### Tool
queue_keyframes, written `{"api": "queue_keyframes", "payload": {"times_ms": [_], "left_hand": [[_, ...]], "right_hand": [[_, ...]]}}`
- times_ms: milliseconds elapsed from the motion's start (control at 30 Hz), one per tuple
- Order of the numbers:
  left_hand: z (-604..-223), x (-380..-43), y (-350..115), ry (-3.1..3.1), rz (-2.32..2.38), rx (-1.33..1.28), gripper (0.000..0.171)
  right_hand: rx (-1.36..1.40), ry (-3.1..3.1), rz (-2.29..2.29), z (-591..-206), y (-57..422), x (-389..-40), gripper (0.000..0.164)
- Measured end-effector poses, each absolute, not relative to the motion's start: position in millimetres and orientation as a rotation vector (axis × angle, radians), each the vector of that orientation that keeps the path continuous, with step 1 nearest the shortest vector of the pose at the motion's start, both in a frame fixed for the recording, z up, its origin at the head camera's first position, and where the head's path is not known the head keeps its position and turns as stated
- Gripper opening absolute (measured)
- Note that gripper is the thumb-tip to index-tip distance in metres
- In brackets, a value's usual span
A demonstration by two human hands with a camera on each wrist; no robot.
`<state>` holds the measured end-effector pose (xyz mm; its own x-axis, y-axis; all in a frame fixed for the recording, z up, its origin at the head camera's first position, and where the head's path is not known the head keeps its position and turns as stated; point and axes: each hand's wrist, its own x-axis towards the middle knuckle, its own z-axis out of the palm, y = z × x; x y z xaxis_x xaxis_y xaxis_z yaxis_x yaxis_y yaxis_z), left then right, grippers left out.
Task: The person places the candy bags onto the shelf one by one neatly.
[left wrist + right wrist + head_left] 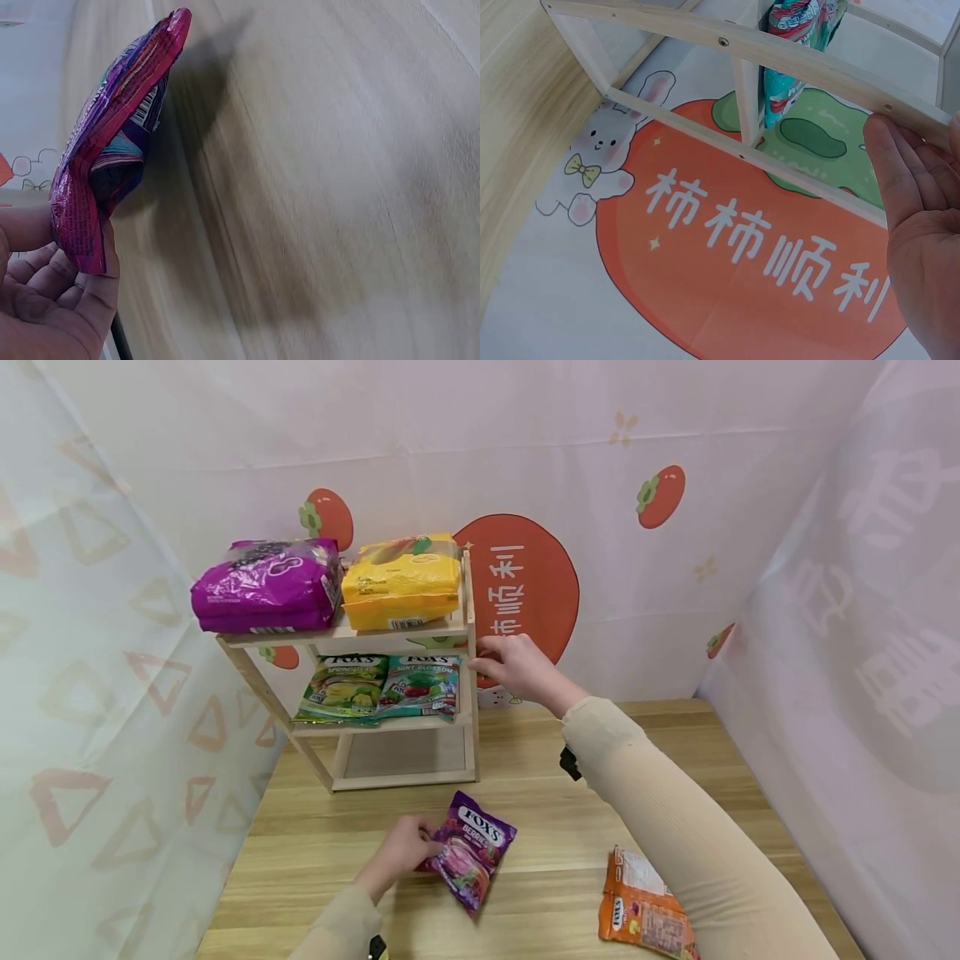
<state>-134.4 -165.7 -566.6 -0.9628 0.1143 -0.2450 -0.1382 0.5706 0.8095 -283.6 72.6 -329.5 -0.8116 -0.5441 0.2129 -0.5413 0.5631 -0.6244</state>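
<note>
My left hand [401, 850] pinches the lower left corner of a purple FOX'S Berries candy bag [480, 843] just in front of the shelf. In the left wrist view the bag [112, 142] stands tilted over the wood, its pink edge between thumb and fingers. My right hand [525, 668] holds the right front post of a small wooden shelf [408, 779]. The right wrist view shows the fingers [900, 165] against one side of that post, with the thumb partly cut off at the frame's edge.
On the top tier lie a purple pack [270, 585] and a yellow pack [405, 581]. A green candy bag [341, 689] and a teal candy bag [420, 685] lean on the middle tier. An orange candy bag [645, 906] lies by my right forearm, on the wooden table [555, 793].
</note>
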Motion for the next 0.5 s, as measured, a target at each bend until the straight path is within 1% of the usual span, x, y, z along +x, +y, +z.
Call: {"api": "queue_keyframes", "payload": {"times_ms": [300, 500], "left_hand": [[-555.1, -137.0, -175.5, 2.575, 1.380, -0.097, 0.014], [-546.5, -136.6, -181.2, 2.587, 1.410, -0.145, 0.015]], "right_hand": [[-0.958, 2.778, -1.103, -330.1, 72.4, -282.5, 0.015], [-0.946, 2.780, -1.101, -329.6, 71.7, -282.2, 0.014]]}}
